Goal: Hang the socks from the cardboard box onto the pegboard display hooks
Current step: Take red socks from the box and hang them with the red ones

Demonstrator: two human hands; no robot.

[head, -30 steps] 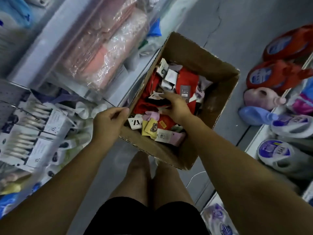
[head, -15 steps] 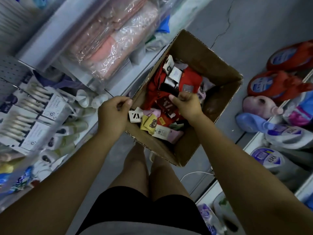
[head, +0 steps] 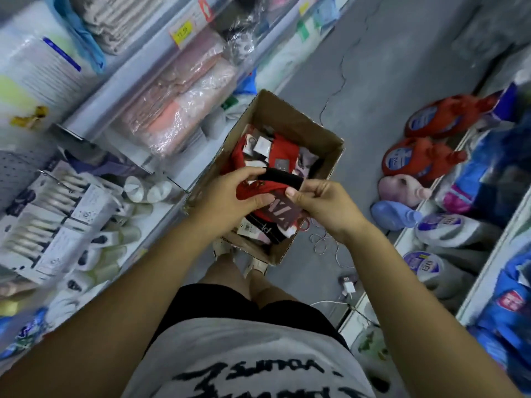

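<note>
Socks [head: 283, 183], a red and black pair with a dark card label, are held up between a person's two hands just above an open cardboard box [head: 313, 130]. The left hand [head: 230, 196] has its grip closed on the red part and the black cuff, thumb on top. The right hand [head: 324, 203] pinches the label end and the cuff's far end, fingers curled tight. More socks [head: 283, 152] lie loose in the box, mostly red with white tags; too jumbled to count.

The box sits on the grey concrete floor [head: 388, 70] of a narrow aisle, its left edge touching the base of the left shelving [head: 138, 90]. The person's two feet stand right at its near edge. To the right of the box, the floor is open as far as the right-hand shelves, and the aisle beyond the box's far corner runs clear and cracked. A thin white cable [head: 323, 242] and a small white charger [head: 348, 287] lie on the floor near the box's right corner.

At the far left a strip of pegboard [head: 17, 173] shows, with boxed goods hanging from hooks beside it. On the right, two red detergent jugs [head: 413, 160], one pink bottle [head: 398, 188] and one blue bottle [head: 390, 212] rest along the lowest shelf edge.
</note>
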